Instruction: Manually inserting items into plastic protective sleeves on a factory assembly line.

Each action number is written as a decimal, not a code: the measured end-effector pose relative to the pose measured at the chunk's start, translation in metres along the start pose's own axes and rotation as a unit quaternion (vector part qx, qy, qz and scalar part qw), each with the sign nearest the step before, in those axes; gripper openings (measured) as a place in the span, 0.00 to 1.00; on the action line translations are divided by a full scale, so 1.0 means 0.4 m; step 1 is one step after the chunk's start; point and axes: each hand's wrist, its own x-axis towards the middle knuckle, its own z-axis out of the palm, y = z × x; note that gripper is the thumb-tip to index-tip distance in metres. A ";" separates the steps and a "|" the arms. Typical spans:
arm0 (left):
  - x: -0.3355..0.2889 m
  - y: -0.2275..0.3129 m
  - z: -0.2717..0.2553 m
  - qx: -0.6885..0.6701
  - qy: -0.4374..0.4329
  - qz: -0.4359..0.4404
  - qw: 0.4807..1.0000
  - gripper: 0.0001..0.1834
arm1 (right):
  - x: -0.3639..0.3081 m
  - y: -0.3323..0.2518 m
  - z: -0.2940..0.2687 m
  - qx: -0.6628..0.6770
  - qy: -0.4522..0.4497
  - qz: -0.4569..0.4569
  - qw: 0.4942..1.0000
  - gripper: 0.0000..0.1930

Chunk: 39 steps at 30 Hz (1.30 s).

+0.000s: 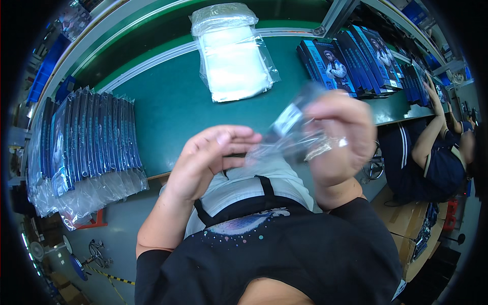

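In front of my body, my right hand (343, 134) is closed on a crumpled clear plastic bag (284, 134). Motion smears both the hand and the bag; a pale patch and a darker part show at the bag's upper end, but I cannot tell what they are. My left hand (211, 155) is beside the bag's left edge, fingers stretched out and apart, its fingertips at or close to the film. Beyond the hands, a stack of flat clear plastic bags (236, 63) lies on the green table (162, 96).
At the left, a row of blue boxes in clear bags (91, 134) stands on edge. More blue boxes (356, 61) stand in groups at the back right. Another person (427, 152) works at the right. An open cardboard box (406, 223) is at lower right.
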 end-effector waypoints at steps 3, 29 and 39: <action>0.017 0.007 0.016 -0.130 0.033 -0.037 0.990 0.30 | 0.000 0.002 0.060 -0.016 -0.163 -0.027 0.986 0.12; -0.032 0.074 -0.156 -0.286 0.121 0.126 0.942 0.24 | -0.126 0.055 0.085 0.139 -0.473 0.255 0.832 0.06; -0.261 0.182 -0.078 0.221 0.359 0.382 0.822 0.33 | -0.106 0.102 0.040 0.096 -0.237 0.358 0.898 0.06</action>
